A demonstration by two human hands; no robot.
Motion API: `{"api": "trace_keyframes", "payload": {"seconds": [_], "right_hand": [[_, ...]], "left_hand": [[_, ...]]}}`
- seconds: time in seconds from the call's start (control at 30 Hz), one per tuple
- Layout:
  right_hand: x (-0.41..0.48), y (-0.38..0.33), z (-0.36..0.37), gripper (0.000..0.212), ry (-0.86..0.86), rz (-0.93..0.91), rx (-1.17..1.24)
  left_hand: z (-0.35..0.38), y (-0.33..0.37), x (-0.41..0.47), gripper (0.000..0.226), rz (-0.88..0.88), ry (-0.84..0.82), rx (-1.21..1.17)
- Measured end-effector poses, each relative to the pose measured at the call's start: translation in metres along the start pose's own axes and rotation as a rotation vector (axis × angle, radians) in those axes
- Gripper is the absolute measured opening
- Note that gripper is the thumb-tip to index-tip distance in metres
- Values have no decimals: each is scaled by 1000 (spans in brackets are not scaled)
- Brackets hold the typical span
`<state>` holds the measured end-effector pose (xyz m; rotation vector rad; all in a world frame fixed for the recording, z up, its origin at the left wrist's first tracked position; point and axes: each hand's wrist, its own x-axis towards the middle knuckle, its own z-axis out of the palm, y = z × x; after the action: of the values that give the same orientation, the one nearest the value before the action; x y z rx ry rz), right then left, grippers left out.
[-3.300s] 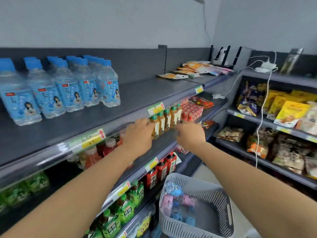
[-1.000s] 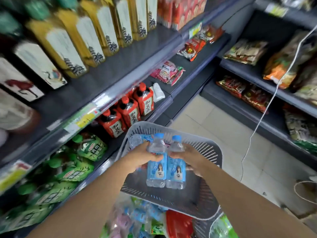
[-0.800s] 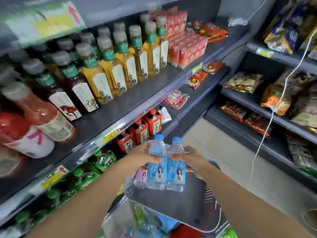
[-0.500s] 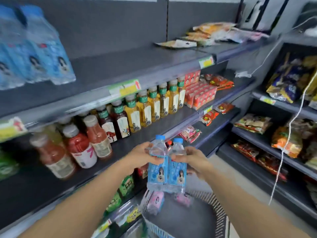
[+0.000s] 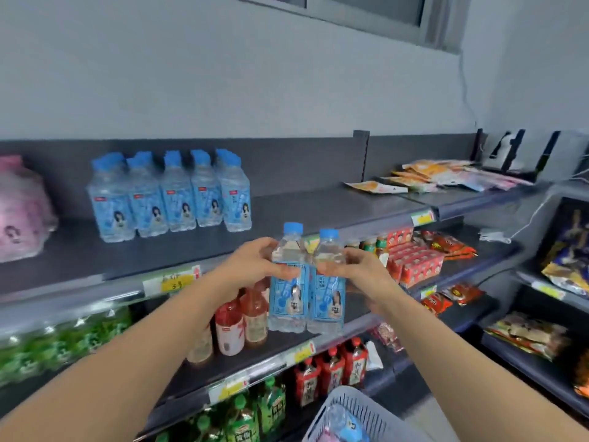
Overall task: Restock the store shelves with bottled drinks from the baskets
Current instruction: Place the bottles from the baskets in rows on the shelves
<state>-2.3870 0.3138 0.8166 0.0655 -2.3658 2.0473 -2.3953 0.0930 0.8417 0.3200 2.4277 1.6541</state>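
Note:
I hold two small water bottles side by side, upright, in front of the shelves. My left hand [image 5: 255,266] grips the left water bottle [image 5: 288,295] near its shoulder. My right hand [image 5: 360,269] grips the right water bottle [image 5: 328,298] the same way. Both have blue caps and blue labels. They hang just below the front edge of the top shelf [image 5: 334,208]. A row of matching water bottles [image 5: 172,196] stands on that shelf, up and to the left. A grey basket [image 5: 353,406] with more small bottles sits at the bottom.
Pink-labelled bottles [image 5: 19,215] stand at the top shelf's left end; snack packets [image 5: 446,177] lie at its right. The middle shelf holds red drink bottles [image 5: 239,320] and red cartons [image 5: 414,263]. Green bottles [image 5: 248,416] fill lower shelves. Snack racks [image 5: 561,282] stand on the right.
My hands reached into the basket, took hold of two water bottles and lifted them. The bottles have risen from basket level to just under the top shelf's edge.

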Motion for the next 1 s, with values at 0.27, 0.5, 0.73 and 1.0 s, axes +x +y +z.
{"api": "trace_keyframes", "payload": {"seconds": [0.27, 0.5, 0.73, 1.0], "right_hand": [[8, -68, 56, 33, -31, -191, 32], [29, -103, 98, 31, -25, -270, 17], [56, -112, 121, 34, -45, -273, 0], [77, -115, 126, 39, -86, -276, -35]], "left_hand": [[-78, 33, -27, 89, 73, 152, 83], [-126, 41, -25, 65, 101, 330, 52], [-161, 27, 9, 70, 134, 516, 116], [-166, 1, 53, 79, 93, 624, 189]]}}
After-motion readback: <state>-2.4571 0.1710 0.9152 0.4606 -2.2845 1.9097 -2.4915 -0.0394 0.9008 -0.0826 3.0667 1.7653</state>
